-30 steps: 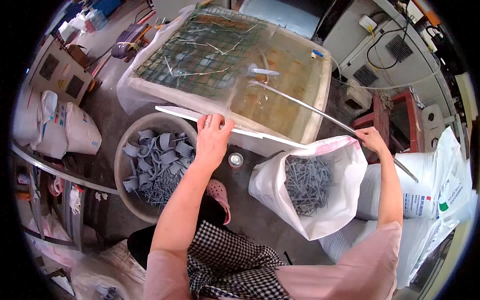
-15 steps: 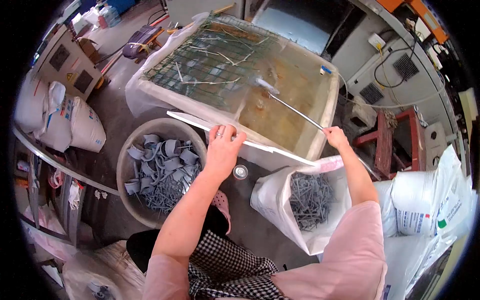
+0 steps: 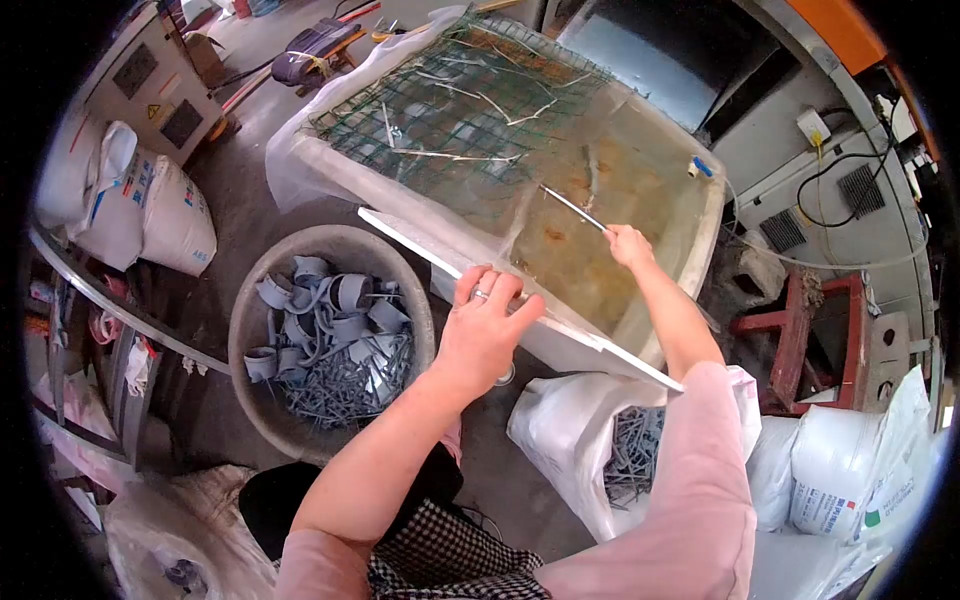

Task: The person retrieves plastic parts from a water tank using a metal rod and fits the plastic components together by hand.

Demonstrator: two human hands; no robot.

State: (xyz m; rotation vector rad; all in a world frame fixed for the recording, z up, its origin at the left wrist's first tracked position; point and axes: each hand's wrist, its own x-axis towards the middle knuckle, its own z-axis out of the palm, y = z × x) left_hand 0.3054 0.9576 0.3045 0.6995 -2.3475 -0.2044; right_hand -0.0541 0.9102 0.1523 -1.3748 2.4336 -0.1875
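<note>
My left hand (image 3: 488, 325), with a ring on one finger, is closed on the edge of a long white board (image 3: 420, 244) lying along the near rim of a water tank (image 3: 690, 262). Over the tank's right half, my right hand (image 3: 628, 245) is wrapped round a thin metal rod (image 3: 575, 208). The rod slants down to the left, and its far end is lost at the cloudy water (image 3: 590, 270). A green wire mesh (image 3: 440, 110) covers the tank's left part, with several pale strips (image 3: 455, 155) on it.
A round tub (image 3: 250, 400) holds grey curved plastic pieces and thin sticks. An open white sack (image 3: 555, 430) of grey sticks stands by my right arm. Full sacks (image 3: 175, 215) are at left, more bags (image 3: 830, 470) at right. A red metal frame (image 3: 800, 335) stands beyond.
My right hand has drawn the rod closer and left; the whitish head at its far end no longer shows. My left hand stays on the board. The view has shifted.
</note>
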